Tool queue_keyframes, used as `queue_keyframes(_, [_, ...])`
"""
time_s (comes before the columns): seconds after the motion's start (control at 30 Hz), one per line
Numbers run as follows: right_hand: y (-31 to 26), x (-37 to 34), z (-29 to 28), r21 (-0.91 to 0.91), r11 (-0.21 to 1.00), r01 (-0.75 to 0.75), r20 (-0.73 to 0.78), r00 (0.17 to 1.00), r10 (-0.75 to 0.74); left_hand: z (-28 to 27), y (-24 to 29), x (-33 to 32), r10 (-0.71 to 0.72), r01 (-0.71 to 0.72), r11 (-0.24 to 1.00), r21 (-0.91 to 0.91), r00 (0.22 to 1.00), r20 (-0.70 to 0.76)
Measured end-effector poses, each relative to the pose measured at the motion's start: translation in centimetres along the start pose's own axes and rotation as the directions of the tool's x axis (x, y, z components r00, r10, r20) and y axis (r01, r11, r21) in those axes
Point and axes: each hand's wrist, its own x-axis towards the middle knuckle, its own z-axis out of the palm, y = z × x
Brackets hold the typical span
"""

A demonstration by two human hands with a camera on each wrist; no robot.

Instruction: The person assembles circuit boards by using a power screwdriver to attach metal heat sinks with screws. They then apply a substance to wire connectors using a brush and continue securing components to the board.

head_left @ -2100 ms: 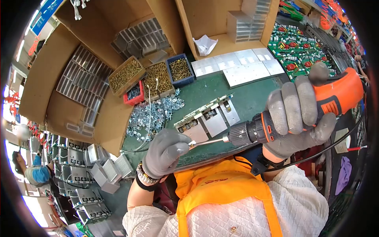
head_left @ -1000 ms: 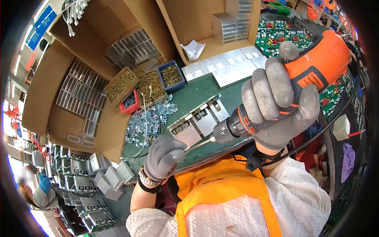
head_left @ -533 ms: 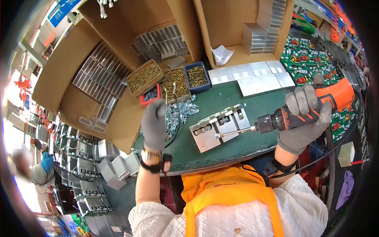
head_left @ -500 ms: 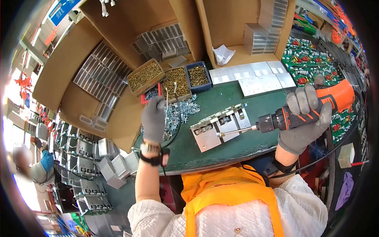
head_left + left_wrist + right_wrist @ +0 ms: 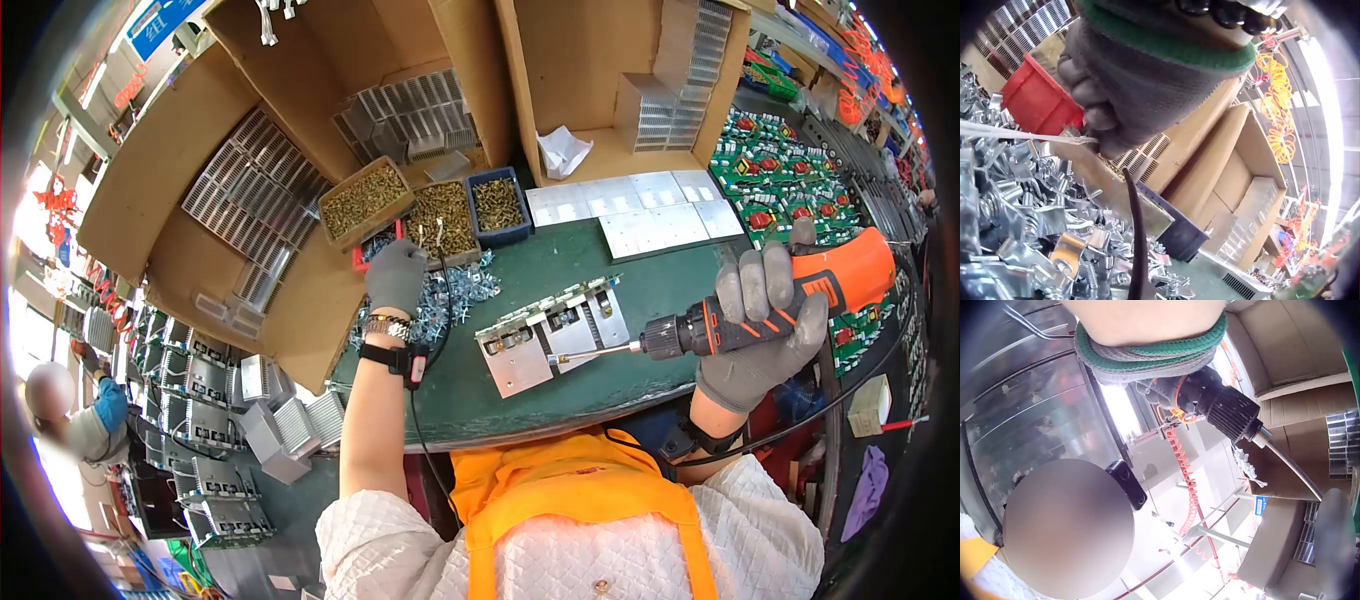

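My gloved left hand [image 5: 397, 275] reaches over a heap of small metal clips [image 5: 462, 292] to the red bin [image 5: 1038, 100]. In the left wrist view its fingers [image 5: 1094, 115] are curled beside the bin's rim; the fingertips are hidden, so I cannot tell whether they hold anything. My gloved right hand [image 5: 745, 370] grips an orange and black power drill [image 5: 845, 268] lying nearly level. Its long bit [image 5: 600, 352] points left and overlaps a metal plate [image 5: 518, 372] of the circuit board assembly [image 5: 550, 320] in the head view.
Bins of brass-coloured screws [image 5: 362, 200] and a blue bin [image 5: 497, 205] stand behind the clips. Cardboard boxes [image 5: 570, 85] with finned heatsinks rise at the back. Flat metal plates [image 5: 660, 228] and green circuit boards [image 5: 765, 165] lie to the right. A thin cable [image 5: 445, 290] crosses the clips.
My left hand has left the tip of the drill bit and moved forward to the red bin. The drill has shifted, with its bit now over the assembly in the head view.
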Motion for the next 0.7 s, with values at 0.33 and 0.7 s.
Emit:
queue_keyframes(0.33, [1.3, -0.5, 1.0, -0.003, 1.000, -0.017, -0.020, 1.000, 0.017, 0.8, 3.5, 0.2, 0.102, -0.105, 0.976, 0.190, 0.994, 0.024])
queue_keyframes(0.7, [0.1, -0.9, 0.2, -0.001, 1.000, 0.000, 0.017, 1.000, 0.000, -1.9, 3.8, -5.8, 0.377, -0.476, 0.870, -0.130, 0.812, -0.446])
